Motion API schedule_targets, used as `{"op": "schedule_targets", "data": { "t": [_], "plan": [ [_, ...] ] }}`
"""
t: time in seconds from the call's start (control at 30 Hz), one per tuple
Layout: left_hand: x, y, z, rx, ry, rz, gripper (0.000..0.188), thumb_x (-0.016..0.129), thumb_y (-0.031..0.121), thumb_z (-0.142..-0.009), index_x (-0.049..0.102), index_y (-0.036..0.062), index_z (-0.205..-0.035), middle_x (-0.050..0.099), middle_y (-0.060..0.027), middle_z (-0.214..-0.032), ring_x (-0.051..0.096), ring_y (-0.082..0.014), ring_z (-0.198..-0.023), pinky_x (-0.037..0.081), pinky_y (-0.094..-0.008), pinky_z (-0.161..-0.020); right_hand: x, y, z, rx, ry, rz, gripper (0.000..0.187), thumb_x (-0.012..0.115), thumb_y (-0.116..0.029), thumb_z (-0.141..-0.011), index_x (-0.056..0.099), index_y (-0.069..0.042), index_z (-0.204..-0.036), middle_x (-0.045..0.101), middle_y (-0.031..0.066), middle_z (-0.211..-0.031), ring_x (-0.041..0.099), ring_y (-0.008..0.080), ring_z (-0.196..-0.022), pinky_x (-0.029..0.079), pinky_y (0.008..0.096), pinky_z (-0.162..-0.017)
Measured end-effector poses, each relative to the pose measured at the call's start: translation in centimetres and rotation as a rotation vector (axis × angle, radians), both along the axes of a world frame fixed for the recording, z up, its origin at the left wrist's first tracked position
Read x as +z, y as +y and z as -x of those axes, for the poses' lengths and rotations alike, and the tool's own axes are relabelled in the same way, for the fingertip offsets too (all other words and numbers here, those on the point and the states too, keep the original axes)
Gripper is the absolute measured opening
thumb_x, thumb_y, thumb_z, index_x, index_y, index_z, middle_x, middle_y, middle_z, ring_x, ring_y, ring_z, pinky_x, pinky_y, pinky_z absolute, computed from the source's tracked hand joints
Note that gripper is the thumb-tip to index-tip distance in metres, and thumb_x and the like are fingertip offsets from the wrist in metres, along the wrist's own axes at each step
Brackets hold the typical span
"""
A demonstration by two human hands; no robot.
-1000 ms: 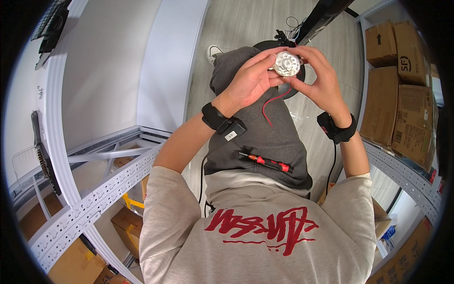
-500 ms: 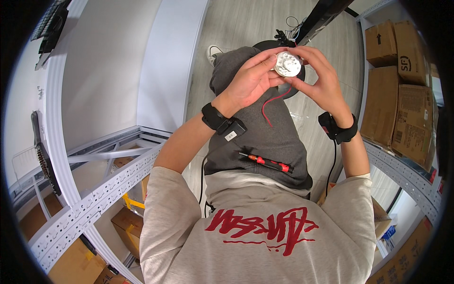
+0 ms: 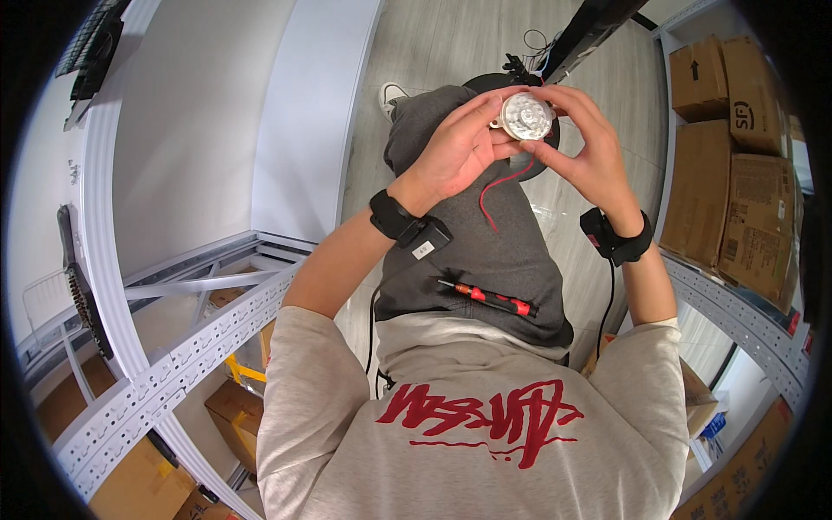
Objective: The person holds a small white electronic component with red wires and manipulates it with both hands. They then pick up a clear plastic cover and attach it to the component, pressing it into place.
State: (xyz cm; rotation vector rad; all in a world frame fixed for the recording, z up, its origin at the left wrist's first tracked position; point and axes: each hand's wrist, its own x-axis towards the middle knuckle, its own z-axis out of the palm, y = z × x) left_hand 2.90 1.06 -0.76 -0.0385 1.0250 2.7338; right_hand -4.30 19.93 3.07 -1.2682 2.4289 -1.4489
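Above my far thigh, both hands grip a small round light [image 3: 526, 116] with a clear faceted face and whitish rim. My left hand [image 3: 462, 146] holds its left side, thumb near a small mounting tab and fingers partly beneath it. Curved around the right edge is my right hand [image 3: 586, 139], with its thumb at the near rim. A thin red wire [image 3: 487, 198] hangs from under the light over my grey trousers. On my lap lies a red and black screwdriver [image 3: 490, 298], its tip pointing left, touched by neither hand.
Cardboard boxes [image 3: 700, 186] are stacked on a rack at the right. A perforated metal shelf beam [image 3: 186, 351] runs along my left side. Beyond my hands are a round black seat [image 3: 546, 160], a dark post [image 3: 589, 39] and loose thin cables [image 3: 539, 43].
The light has tilted slightly in my fingers, so its faceted face shows more clearly. The left thumb has shifted left, uncovering the mounting tab. The screwdriver has not moved.
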Motion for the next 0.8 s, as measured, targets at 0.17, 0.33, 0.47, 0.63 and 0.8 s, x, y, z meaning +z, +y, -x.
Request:
{"op": "schedule_targets", "data": {
  "t": [0.17,0.33,0.47,0.63,0.8],
  "plan": [
    [0.3,0.1,0.0,0.002,-0.004,-0.002,0.046,0.033,0.027,-0.108,0.04,-0.0036,-0.141,0.051,-0.0183,-0.137,0.055,-0.031,-0.125,0.045,-0.0471,-0.107,-0.1,-0.1,0.0,-0.009,0.09,0.017,0.05,0.079,-0.011,-0.074,0.063,-0.008,-0.122,0.063,0.0103,-0.121,0.06,0.0268,-0.112,0.049,0.0349,-0.093],
    [0.5,0.1,-0.1,0.002,-0.012,-0.021,0.047,0.033,0.027,-0.108,0.038,-0.0042,-0.143,0.049,-0.0192,-0.14,0.054,-0.0314,-0.126,0.043,-0.048,-0.11,0.1,0.7,0.6,-0.018,-0.02,0.054,0.055,0.079,-0.009,-0.075,0.061,-0.008,-0.128,0.062,0.0078,-0.123,0.06,0.0205,-0.111,0.05,0.0316,-0.09],
    [0.2,0.0,0.0,-0.011,-0.001,-0.047,0.047,0.035,0.026,-0.108,0.037,-0.0045,-0.143,0.048,-0.02,-0.141,0.053,-0.0321,-0.127,0.041,-0.0493,-0.111,0.5,1.4,1.1,-0.009,-0.404,0.222,0.056,0.074,-0.004,-0.082,0.056,-0.003,-0.135,0.059,0.006,-0.125,0.06,0.0114,-0.107,0.05,0.0283,-0.088],
    [0.3,0.1,0.0,-0.007,0.014,-0.044,0.047,0.035,0.025,-0.108,0.037,-0.0052,-0.143,0.049,-0.0205,-0.14,0.054,-0.0336,-0.127,0.041,-0.05,-0.111,0.1,2.2,1.9,0.053,-0.836,0.359,0.055,0.067,0.002,-0.087,0.05,0.0,-0.14,0.056,0.008,-0.134,0.06,0.0138,-0.111,0.046,0.0281,-0.097],
    [0.4,0.1,0.0,-0.002,0.005,-0.038,0.047,0.035,0.025,-0.108,0.037,-0.0055,-0.143,0.049,-0.0205,-0.14,0.055,-0.0348,-0.126,0.042,-0.0502,-0.111,0.7,2.4,2.3,0.155,-1.095,0.502,0.06,0.071,-0.005,-0.085,0.049,0.0,-0.141,0.056,0.0092,-0.136,0.057,0.0165,-0.118,0.042,0.0309,-0.103]
  ]
}}
